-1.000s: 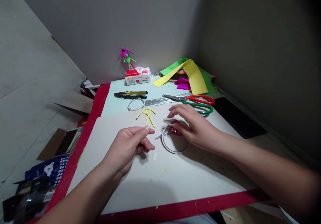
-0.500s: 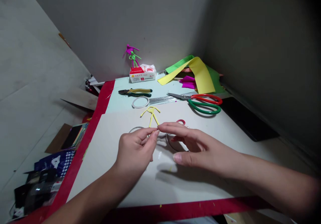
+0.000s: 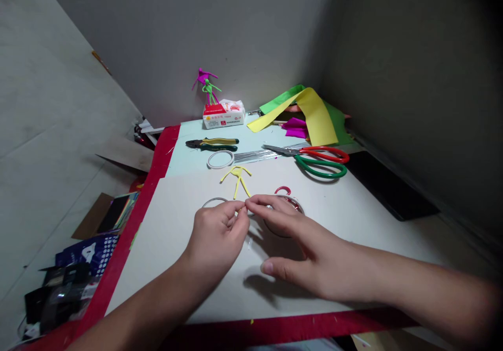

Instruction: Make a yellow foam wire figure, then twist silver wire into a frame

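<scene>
My left hand (image 3: pixel 220 233) is closed in a pinch, thumb against fingers. What it holds, if anything, is too small and hidden to make out. The fingers of my right hand (image 3: pixel 310 246) stretch forward with the thumb well apart, and their tips meet the left fingertips. Just beyond the hands a headless yellow wire figure (image 3: pixel 237 174) lies flat with its arms and legs spread. Partly covered by the right hand are a small red ring (image 3: pixel 283 189) and a round rim (image 3: pixel 301 207). Behind the left fingers a thin grey ring (image 3: pixel 214 201) shows in part.
Pliers (image 3: pixel 212 144), a white tape roll (image 3: pixel 220 159), thin metal wires (image 3: pixel 255 155) and red-and-green scissors (image 3: pixel 320 162) lie farther back. Behind them are a tissue pack (image 3: pixel 223 116) with purple (image 3: pixel 202 76) and green (image 3: pixel 210 91) figures, and yellow paper (image 3: pixel 316 115). A black tablet-like slab (image 3: pixel 389 186) lies right.
My right hand's thumb has swung down and away from its fingers, widening the gap. The left hand has shifted slightly, still pinched, with the fingertips of both hands still together.
</scene>
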A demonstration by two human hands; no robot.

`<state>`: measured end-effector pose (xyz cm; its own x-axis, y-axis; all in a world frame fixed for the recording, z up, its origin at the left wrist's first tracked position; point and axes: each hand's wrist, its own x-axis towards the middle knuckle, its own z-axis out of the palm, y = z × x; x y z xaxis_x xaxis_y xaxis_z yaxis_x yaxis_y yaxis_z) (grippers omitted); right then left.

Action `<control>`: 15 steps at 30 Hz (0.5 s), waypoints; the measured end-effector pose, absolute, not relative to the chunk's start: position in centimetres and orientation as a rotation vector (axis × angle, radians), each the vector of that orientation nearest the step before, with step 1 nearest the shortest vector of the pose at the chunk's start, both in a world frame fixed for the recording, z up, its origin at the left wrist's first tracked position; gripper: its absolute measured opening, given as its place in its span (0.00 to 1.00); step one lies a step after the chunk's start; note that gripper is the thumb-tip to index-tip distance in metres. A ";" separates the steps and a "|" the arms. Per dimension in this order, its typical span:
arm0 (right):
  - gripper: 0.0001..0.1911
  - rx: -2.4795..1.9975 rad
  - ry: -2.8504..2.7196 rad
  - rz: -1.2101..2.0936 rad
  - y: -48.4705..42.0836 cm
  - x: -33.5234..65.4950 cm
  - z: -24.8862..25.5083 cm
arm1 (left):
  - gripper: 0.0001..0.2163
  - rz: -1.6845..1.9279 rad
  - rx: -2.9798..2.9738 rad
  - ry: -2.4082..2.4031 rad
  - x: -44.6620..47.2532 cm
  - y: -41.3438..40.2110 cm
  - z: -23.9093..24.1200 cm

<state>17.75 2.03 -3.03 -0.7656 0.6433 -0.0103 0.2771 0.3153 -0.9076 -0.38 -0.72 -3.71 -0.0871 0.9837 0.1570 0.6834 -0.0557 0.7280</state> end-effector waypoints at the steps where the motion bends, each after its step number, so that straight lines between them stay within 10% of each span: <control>1: 0.38 -0.810 -2.253 1.410 2.1 17.8 -3.1 | 0.11 0.949 1.762 1.801 -0.4 -0.7 -3.7; 15: 0.29 -0.763 -1.847 1.856 2.8 18.2 -2.7 | 0.07 0.928 1.513 1.778 -0.5 -0.8 -3.4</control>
